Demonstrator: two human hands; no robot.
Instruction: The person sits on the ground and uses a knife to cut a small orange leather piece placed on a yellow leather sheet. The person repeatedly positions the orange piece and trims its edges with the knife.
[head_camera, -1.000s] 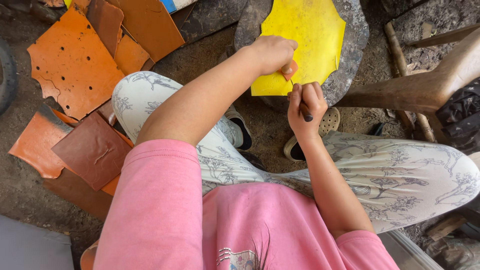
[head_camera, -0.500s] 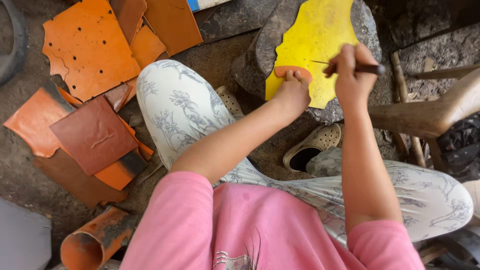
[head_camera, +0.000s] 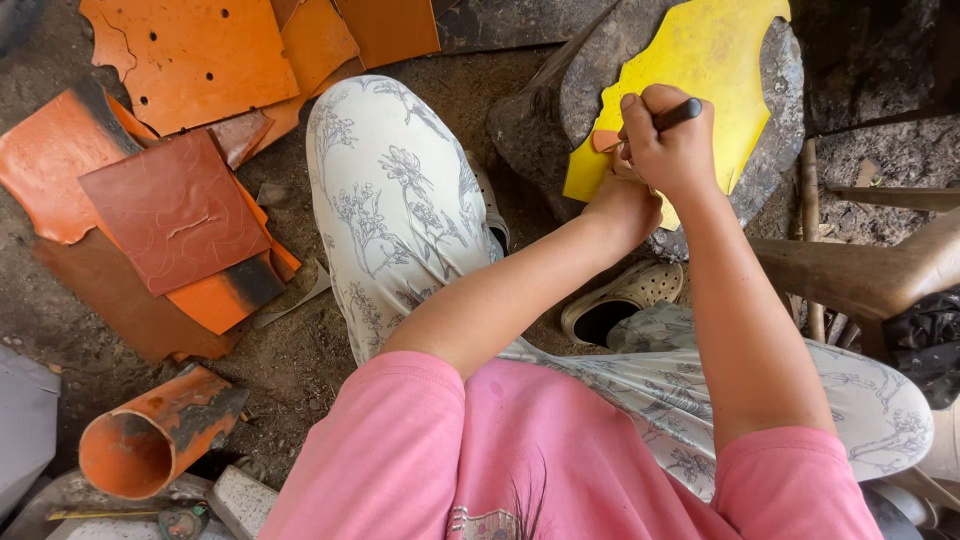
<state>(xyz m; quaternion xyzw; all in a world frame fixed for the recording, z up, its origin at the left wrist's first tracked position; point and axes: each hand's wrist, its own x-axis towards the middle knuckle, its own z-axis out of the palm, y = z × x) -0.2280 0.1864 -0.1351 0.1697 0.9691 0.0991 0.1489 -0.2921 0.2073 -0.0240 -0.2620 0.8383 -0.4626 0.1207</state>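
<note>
At lower left of the frame, an orange pipe section (head_camera: 150, 440) lies on the dirt floor (head_camera: 300, 360); flat orange sheets (head_camera: 180, 120) are stacked above it. Upper centre-right, the left hand (head_camera: 622, 212) presses on a yellow sheet (head_camera: 705, 75) lying on a round stone (head_camera: 780, 110). Just above it, the right hand (head_camera: 668, 140) is clenched around a dark pen-like tool (head_camera: 678, 115), held over that sheet.

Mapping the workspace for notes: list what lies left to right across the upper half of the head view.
Orange sheet scraps → dark red embossed sheet → patterned trouser leg → left hand → right hand holding a dark pen → yellow sheet on a stone → wooden piece.
</note>
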